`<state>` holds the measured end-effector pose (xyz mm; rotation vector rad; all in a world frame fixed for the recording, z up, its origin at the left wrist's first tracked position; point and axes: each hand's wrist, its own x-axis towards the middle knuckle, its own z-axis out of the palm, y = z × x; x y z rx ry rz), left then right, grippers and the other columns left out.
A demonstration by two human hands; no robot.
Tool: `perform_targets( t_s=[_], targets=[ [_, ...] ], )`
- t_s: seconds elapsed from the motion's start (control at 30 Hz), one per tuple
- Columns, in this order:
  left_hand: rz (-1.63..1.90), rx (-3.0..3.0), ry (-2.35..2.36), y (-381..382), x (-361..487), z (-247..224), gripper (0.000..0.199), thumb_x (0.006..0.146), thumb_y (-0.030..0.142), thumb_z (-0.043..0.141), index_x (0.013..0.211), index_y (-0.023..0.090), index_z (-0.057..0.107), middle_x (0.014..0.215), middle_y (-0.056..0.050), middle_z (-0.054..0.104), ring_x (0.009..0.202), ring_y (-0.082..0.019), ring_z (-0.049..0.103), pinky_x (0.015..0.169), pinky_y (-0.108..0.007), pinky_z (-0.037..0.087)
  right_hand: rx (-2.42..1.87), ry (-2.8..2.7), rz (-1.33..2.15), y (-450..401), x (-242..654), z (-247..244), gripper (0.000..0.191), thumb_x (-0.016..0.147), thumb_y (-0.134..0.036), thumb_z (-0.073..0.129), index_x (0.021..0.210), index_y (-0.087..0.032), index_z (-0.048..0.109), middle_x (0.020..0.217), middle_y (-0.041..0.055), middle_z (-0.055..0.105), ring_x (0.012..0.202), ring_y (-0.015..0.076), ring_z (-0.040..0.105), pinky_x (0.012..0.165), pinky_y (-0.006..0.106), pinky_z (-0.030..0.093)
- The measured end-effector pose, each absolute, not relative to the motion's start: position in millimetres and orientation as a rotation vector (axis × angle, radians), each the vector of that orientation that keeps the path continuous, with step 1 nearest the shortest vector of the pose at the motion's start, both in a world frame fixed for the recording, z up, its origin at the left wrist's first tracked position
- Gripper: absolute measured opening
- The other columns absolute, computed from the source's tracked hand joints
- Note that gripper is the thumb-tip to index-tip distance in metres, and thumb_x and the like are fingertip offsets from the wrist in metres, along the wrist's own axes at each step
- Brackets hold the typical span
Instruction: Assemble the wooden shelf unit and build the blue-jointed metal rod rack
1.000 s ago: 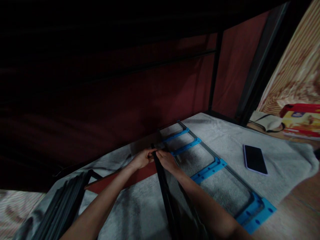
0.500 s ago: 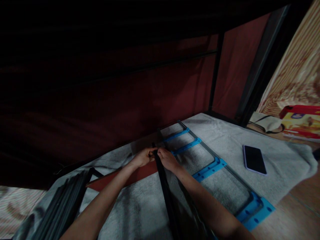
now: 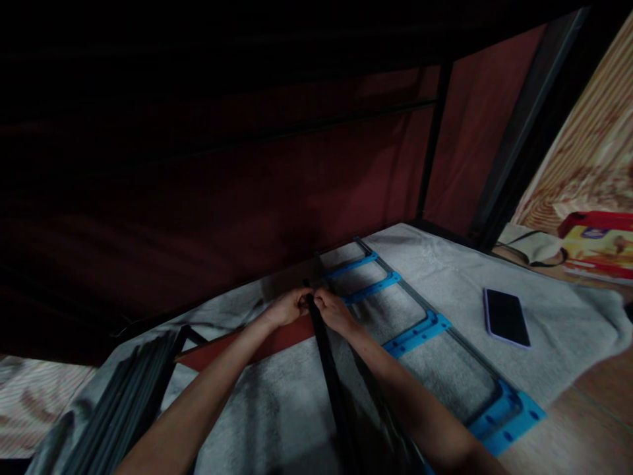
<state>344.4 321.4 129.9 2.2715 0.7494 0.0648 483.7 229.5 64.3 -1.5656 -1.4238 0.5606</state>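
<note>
A long dark bar [image 3: 327,373] runs from low in the view up to my two hands. My left hand [image 3: 291,307] is closed around its far end from the left side. My right hand [image 3: 332,310] pinches at the same end from the right, its fingertips close to the left ones. Whatever small part may lie between the fingertips is too dark to make out. Behind my left forearm is a reddish-brown panel [image 3: 284,342] on the grey cloth [image 3: 257,409]. To the right of my right hand lies a ladder-like frame with grey rails and blue crosspieces [image 3: 418,335].
Several dark grey tubes [image 3: 123,396] lie bundled at the left. A phone [image 3: 506,318] rests on the cloth at the right. Beyond it are a red and yellow box [image 3: 601,244] and a pale bag [image 3: 531,245]. A dark red fabric wall [image 3: 297,198] rises behind.
The view has shifted slightly. Right-hand fingers have drawn a little apart from the left hand at the bar's end; the left hand stays in place there.
</note>
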Motion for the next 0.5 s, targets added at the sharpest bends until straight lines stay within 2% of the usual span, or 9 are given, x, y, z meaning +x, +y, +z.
perform_targets(
  t_s=[0.07, 0.2, 0.5],
  targets=[
    [0.064, 2.237, 0.739, 321, 345, 130, 0.035, 0.070, 0.015, 0.056, 0.104, 0.015, 0.063, 0.076, 0.002, 0.061, 0.069, -0.013, 0.054, 0.062, -0.021, 0.040, -1.609, -1.453, 0.536, 231, 483, 65, 0.018, 0.097, -0.020, 0.040, 0.094, -0.023, 0.058, 0.096, 0.0023, 0.068, 0.096, 0.0164, 0.062, 0.084, 0.025, 0.042],
    [0.072, 2.206, 0.761, 323, 345, 127, 0.042, 0.070, 0.017, 0.059, 0.111, 0.015, 0.063, 0.076, 0.001, 0.062, 0.070, -0.014, 0.055, 0.062, -0.022, 0.040, -1.709, -1.453, 0.558, 234, 482, 66, 0.018, 0.098, -0.025, 0.041, 0.095, -0.025, 0.059, 0.096, 0.0019, 0.069, 0.092, 0.0169, 0.062, 0.078, 0.024, 0.042],
    [0.078, 2.173, 0.749, 329, 343, 120, 0.050, 0.069, 0.020, 0.062, 0.119, 0.013, 0.064, 0.072, 0.001, 0.060, 0.064, -0.013, 0.049, 0.056, -0.020, 0.037, -1.805, -1.383, 0.600, 245, 477, 65, 0.027, 0.099, -0.027, 0.038, 0.095, -0.024, 0.064, 0.103, 0.0073, 0.071, 0.097, 0.0201, 0.063, 0.083, 0.030, 0.044]
  ],
)
